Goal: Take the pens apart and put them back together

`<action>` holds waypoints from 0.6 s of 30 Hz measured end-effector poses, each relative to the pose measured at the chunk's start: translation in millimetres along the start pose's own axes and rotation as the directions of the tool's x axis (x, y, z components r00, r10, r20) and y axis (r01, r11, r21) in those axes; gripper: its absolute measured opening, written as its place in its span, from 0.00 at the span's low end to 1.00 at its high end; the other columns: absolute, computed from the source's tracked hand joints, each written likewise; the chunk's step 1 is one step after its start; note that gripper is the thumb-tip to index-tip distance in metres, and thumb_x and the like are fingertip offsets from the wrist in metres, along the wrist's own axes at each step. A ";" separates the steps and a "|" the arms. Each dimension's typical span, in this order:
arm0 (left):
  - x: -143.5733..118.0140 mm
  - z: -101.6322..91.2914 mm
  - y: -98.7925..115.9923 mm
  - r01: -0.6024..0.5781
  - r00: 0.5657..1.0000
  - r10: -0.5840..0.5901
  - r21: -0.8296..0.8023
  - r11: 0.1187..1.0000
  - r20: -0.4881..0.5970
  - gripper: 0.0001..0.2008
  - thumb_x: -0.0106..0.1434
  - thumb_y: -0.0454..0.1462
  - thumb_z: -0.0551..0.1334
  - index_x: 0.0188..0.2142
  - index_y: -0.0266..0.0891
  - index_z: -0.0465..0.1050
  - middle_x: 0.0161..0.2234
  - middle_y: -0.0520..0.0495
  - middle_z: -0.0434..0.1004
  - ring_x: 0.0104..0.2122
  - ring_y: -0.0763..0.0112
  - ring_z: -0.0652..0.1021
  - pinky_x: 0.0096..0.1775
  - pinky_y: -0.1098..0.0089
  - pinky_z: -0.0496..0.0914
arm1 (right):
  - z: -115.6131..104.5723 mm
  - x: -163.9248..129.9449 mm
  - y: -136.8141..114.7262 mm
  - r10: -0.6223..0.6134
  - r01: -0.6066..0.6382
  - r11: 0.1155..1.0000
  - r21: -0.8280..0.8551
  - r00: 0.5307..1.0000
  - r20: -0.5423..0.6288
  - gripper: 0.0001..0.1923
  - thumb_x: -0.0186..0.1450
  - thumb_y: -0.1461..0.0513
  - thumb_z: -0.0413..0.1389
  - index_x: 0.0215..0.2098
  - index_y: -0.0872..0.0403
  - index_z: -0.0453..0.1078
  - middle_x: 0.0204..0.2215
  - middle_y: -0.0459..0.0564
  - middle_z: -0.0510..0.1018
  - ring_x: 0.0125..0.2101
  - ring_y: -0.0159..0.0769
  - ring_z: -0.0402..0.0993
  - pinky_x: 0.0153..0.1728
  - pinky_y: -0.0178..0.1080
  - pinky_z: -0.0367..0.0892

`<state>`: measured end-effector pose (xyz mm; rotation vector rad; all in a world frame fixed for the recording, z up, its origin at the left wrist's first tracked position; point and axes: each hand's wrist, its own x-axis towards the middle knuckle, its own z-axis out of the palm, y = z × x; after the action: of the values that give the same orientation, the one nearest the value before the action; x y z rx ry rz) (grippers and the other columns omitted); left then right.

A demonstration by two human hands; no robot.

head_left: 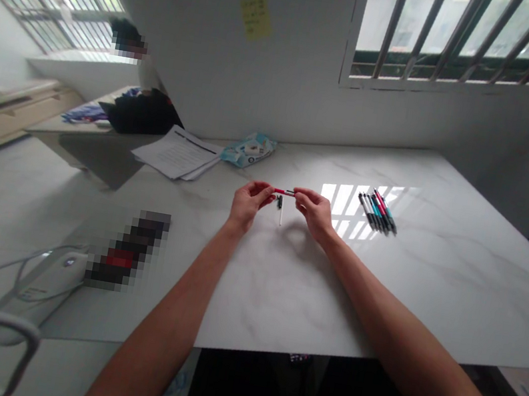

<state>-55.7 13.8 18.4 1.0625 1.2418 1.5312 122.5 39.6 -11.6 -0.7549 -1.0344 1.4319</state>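
Note:
Both my hands meet over the middle of the marble-patterned table, raised a little above its top. Between them lies a slim red pen barrel, held level. Its left end is pinched by my left hand. My right hand closes its fingertips on the other end, where a dark clip-like part shows. Just below the hands, a thin white refill-like stick and a small dark pen part are seen; fingers partly hide them.
Several pens lie in a row to the right. Behind my hands are a blue wipes packet and printed papers. A white device with a cable and a blurred dark object sit left. A person is at the far left.

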 end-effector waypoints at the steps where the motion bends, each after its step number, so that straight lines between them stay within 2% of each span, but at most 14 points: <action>1: -2.2 1.4 -0.2 0.043 0.998 -0.043 -0.002 0.999 0.041 0.22 0.50 0.45 0.78 0.39 0.35 0.77 0.35 0.46 0.82 0.33 0.71 0.82 0.47 0.63 0.78 | -1.8 1.6 -1.8 0.018 -0.015 0.998 0.065 0.999 -0.042 0.21 0.53 0.51 0.71 0.42 0.51 0.81 0.28 0.43 0.79 0.29 0.29 0.72 0.38 0.35 0.72; 4: -11.2 7.9 -0.8 0.126 0.978 -0.128 0.022 0.992 0.163 0.25 0.46 0.46 0.80 0.39 0.34 0.81 0.34 0.44 0.84 0.34 0.68 0.82 0.49 0.61 0.78 | -5.6 4.3 -8.0 0.051 -0.025 0.979 0.203 0.991 -0.123 0.24 0.48 0.52 0.74 0.41 0.50 0.81 0.29 0.43 0.79 0.29 0.28 0.72 0.38 0.35 0.71; 7: -19.1 14.9 -1.9 0.157 0.962 -0.168 0.064 0.985 0.216 0.26 0.44 0.47 0.81 0.38 0.34 0.83 0.34 0.44 0.84 0.33 0.68 0.82 0.49 0.59 0.78 | -6.6 3.6 -12.4 0.069 -0.036 0.969 0.245 0.990 -0.127 0.23 0.47 0.53 0.76 0.40 0.50 0.82 0.30 0.43 0.79 0.29 0.27 0.70 0.40 0.35 0.71; 13: -22.3 19.3 -4.6 0.163 0.954 -0.181 0.093 0.982 0.240 0.25 0.44 0.46 0.81 0.38 0.35 0.84 0.36 0.44 0.84 0.34 0.68 0.82 0.48 0.60 0.77 | -7.1 1.8 -13.4 0.074 -0.054 0.977 0.205 0.993 -0.094 0.23 0.48 0.52 0.75 0.42 0.49 0.82 0.29 0.42 0.78 0.30 0.28 0.71 0.40 0.36 0.70; 18: -21.5 17.6 -4.7 0.156 0.951 -0.179 0.108 0.982 0.254 0.25 0.45 0.46 0.80 0.39 0.35 0.84 0.36 0.43 0.85 0.34 0.68 0.82 0.48 0.61 0.78 | -12.8 8.8 -9.6 0.026 -0.010 0.993 0.119 0.991 -0.130 0.23 0.52 0.51 0.72 0.44 0.50 0.81 0.30 0.43 0.79 0.32 0.29 0.73 0.41 0.37 0.70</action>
<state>-32.7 -2.0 14.3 1.1444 1.1883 1.1742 136.8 50.0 -7.1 -0.7629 -0.8367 1.4260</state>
